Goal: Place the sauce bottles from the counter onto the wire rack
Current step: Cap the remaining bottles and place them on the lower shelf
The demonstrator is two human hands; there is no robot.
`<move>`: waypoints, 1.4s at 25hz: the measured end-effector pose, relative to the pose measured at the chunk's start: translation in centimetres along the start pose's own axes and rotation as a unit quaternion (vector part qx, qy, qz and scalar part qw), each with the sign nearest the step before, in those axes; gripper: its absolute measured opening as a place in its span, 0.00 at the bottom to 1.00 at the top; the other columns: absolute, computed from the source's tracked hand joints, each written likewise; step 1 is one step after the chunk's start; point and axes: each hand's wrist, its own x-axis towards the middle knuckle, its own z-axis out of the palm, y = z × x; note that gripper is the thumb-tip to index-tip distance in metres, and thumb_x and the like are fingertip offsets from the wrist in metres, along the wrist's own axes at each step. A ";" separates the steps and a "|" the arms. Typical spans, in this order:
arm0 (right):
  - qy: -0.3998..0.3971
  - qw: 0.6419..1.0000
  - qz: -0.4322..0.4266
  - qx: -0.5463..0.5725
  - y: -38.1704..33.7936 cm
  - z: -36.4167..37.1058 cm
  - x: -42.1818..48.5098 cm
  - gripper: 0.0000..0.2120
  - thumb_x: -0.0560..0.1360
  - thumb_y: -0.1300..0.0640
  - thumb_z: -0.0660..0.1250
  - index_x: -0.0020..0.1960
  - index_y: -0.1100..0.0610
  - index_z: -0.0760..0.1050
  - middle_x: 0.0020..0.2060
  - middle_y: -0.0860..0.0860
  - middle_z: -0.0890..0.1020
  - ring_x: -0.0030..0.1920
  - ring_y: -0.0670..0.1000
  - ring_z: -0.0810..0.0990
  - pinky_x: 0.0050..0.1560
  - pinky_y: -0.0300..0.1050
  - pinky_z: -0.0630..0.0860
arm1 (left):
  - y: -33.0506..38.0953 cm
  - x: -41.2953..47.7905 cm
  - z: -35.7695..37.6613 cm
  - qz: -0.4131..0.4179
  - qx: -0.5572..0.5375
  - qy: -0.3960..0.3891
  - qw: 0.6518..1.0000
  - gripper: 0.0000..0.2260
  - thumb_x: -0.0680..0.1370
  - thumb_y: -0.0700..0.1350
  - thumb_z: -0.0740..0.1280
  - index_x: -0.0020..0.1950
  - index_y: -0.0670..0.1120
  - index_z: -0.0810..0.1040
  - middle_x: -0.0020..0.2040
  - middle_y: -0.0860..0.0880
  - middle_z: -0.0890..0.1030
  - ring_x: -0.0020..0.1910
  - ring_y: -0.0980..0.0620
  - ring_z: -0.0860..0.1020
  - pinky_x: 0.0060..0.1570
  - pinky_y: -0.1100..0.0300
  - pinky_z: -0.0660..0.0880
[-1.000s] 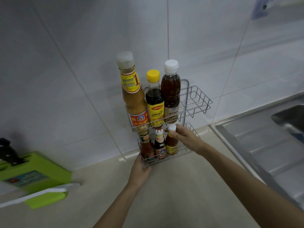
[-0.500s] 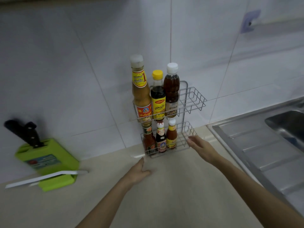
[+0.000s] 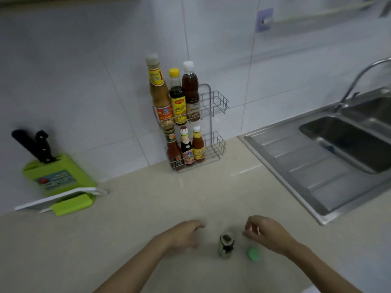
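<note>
A two-tier wire rack stands against the tiled wall. Its top shelf holds three tall bottles; the bottom shelf holds three small sauce bottles. The right part of each shelf is bare. Near the counter's front edge stand a small dark container with a silvery body and a green-capped item. My left hand hovers just left of the dark container, fingers loosely curled, holding nothing. My right hand hovers above and right of it, fingers apart, empty.
A green knife block with black-handled knives sits at the far left with a white board leaning on it. A steel sink with drainboard and a tap fills the right. Beige counter lies between.
Both hands have drawn back from the rack to the counter's front edge. The view has pulled away, bringing the dark container and green-capped item into sight.
</note>
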 end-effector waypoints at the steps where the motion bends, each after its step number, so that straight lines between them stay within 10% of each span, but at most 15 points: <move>1: -0.027 0.999 0.004 -0.023 0.0 0.6 -1.0 0.20 0.69 0.35 0.64 0.53 0.48 0.75 0.42 0.43 0.74 0.40 0.45 0.74 0.42 0.41 0.72 | 0.3 -0.1 1.0 0.016 -0.012 -0.001 1.000 0.32 0.73 0.44 0.71 0.74 0.43 0.62 0.74 0.46 0.67 0.73 0.49 0.67 0.73 0.57 0.63; 4: -0.061 0.995 0.042 -0.074 0.2 3.3 -3.6 0.38 0.58 0.30 0.67 0.63 0.47 0.68 0.54 0.46 0.72 0.53 0.50 0.76 0.50 0.47 0.75 | 1.8 0.0 3.8 0.042 -0.085 0.014 0.995 0.40 0.66 0.51 0.76 0.74 0.47 0.63 0.73 0.50 0.67 0.72 0.54 0.67 0.74 0.55 0.63; 9: -0.008 0.994 0.065 -0.093 -0.6 6.0 -5.1 0.20 0.73 0.49 0.65 0.62 0.55 0.69 0.58 0.55 0.72 0.54 0.59 0.77 0.49 0.50 0.74 | 3.8 0.3 6.5 0.063 -0.218 0.080 0.971 0.26 0.63 0.53 0.76 0.59 0.51 0.74 0.60 0.50 0.79 0.62 0.53 0.77 0.66 0.58 0.72; 14: 0.116 0.980 0.067 0.146 -3.6 2.9 -4.7 0.16 0.71 0.53 0.72 0.57 0.53 0.74 0.49 0.49 0.78 0.40 0.48 0.79 0.44 0.39 0.74 | 4.6 -0.8 6.7 0.089 -0.261 0.100 0.956 0.16 0.73 0.44 0.73 0.56 0.55 0.73 0.55 0.54 0.80 0.56 0.58 0.78 0.56 0.72 0.72; 19: 0.178 0.930 -0.043 0.320 -8.8 -3.9 -3.5 0.14 0.71 0.62 0.74 0.53 0.50 0.77 0.40 0.42 0.80 0.37 0.41 0.76 0.43 0.33 0.75 | 5.9 -2.9 4.3 0.119 -0.307 0.192 0.924 0.13 0.72 0.53 0.72 0.54 0.57 0.74 0.48 0.56 0.81 0.48 0.58 0.80 0.49 0.64 0.76; 30: -0.012 0.962 -0.272 0.028 -12.2 -11.3 -0.8 0.15 0.75 0.52 0.69 0.61 0.54 0.76 0.55 0.48 0.80 0.52 0.46 0.81 0.55 0.42 0.79 | 6.7 -7.3 0.2 0.166 -0.344 0.141 0.913 0.14 0.75 0.51 0.70 0.58 0.49 0.75 0.46 0.55 0.78 0.45 0.59 0.76 0.48 0.63 0.72; 35: 0.103 0.948 -0.189 -0.235 -14.5 -10.3 -1.1 0.38 0.71 0.27 0.38 0.41 0.56 0.73 0.34 0.50 0.75 0.33 0.51 0.72 0.35 0.46 0.68 | 7.8 -7.8 0.7 0.159 -0.331 0.185 0.911 0.16 0.72 0.57 0.71 0.57 0.55 0.75 0.47 0.49 0.80 0.45 0.53 0.77 0.48 0.59 0.72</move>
